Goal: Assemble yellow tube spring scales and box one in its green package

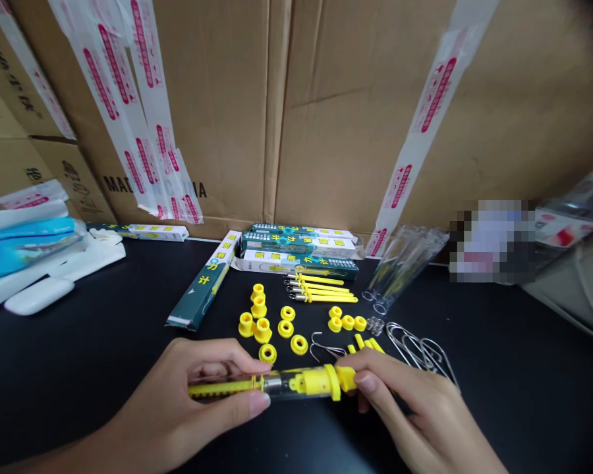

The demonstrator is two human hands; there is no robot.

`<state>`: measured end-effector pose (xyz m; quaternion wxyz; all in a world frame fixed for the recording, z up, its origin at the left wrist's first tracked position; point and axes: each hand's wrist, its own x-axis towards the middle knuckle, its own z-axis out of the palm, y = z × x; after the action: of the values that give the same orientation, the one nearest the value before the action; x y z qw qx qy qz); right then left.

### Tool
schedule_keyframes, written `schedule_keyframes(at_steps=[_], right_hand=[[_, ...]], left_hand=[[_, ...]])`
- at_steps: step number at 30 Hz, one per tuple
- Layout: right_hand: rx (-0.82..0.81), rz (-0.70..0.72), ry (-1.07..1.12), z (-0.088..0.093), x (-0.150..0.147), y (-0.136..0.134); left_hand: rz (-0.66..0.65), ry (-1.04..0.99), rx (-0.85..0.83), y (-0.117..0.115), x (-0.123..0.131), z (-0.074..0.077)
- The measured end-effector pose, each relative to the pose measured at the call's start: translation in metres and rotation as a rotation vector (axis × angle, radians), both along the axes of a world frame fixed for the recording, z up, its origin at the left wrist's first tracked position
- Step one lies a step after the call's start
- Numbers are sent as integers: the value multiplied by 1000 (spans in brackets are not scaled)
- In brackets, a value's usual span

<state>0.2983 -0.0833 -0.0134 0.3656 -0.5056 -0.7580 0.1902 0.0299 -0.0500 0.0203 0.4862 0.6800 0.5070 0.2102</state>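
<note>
Low over the front of the table, a clear tubular spring scale (277, 384) lies level between my hands. My left hand (202, 388) wraps its thumb and fingers round the tube's left part, where a yellow scale strip shows inside. At the other end, my right hand (400, 395) pinches the yellow end cap (346, 378), fingertips on its small tab. Inside the tube are a metal collar (273, 383) and a yellow plug. Just beyond my hands lie yellow rings (299, 344), flanged yellow caps (262, 330), small yellow nuts (347, 322) and yellow pins (370, 344).
Metal hooks (420, 349) and small springs (375, 325) lie at right. Behind are yellow rods (326, 293), clear tubes (410, 263) and printed boxes (301, 247), with one box (205, 283) slanted at left. Cardboard (227, 118) walls the back. A blue-white packet (27, 243) sits far left.
</note>
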Motion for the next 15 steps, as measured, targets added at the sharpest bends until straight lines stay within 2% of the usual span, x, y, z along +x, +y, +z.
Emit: schedule_keyframes(at_steps=[4,9,15], right_hand=[[-17,-1,67,-3,-2,0],[35,28,131,-4,-2,-1],[-18,-30,64,2,-1,-2]], left_hand=[[41,-87,-15,1,-1,-2],[18,-79,-27,4,-3,-3],[17,-56,-36,2,-1,-1]])
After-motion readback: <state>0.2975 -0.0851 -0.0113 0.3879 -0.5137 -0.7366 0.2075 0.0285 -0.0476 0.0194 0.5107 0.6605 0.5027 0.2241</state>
